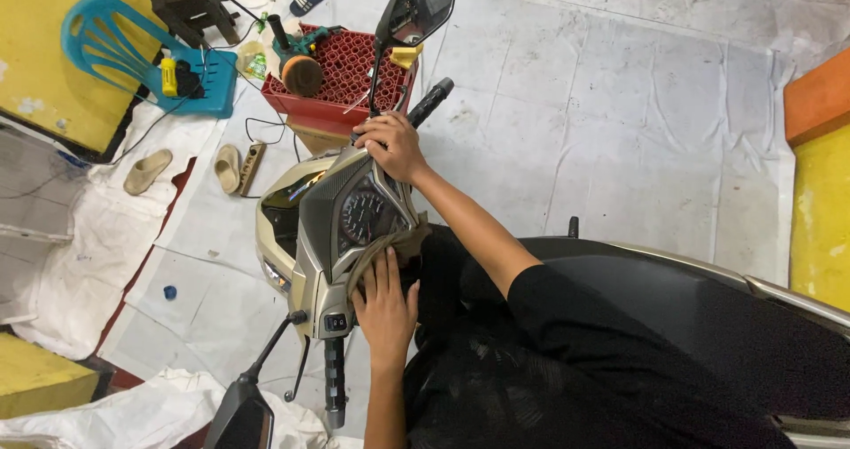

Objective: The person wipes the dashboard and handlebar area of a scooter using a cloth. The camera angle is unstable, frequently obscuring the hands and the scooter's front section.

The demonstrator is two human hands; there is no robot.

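Head view: a person sits on a scooter (301,236) and looks down on its dial (361,214).
Left hand (385,305): lies flat, fingers spread, pressing a brown cloth (379,252) onto the panel just behind the dial; the grip is released, palm-down, not clenched.
Right hand (390,143): is clenched round the handlebar (431,102) beyond the dial, below the mirror (418,8).
Cloth: is bunched between the left palm and the panel, touching the dial's rear edge.
Step in hand: judging by the pose, this is wiping the panel by the dial.
Doing it well: an even, flat palm pressure probably serves best, with short strokes that follow the dial's rim so that the folds reach the seam.
Steadying: the right hand's hold should stop the bars swinging under the wiping pressure.
Care: the switch block (335,322) sits beside the left hand, on the near side of the dial; the cloth could snag there.
Cloth use: turning to a clean fold seems wise, since grit may scratch the dial's clear cover.
Nearby: a red crate (341,81) with a polisher (303,70) stands on the floor well past the dial.
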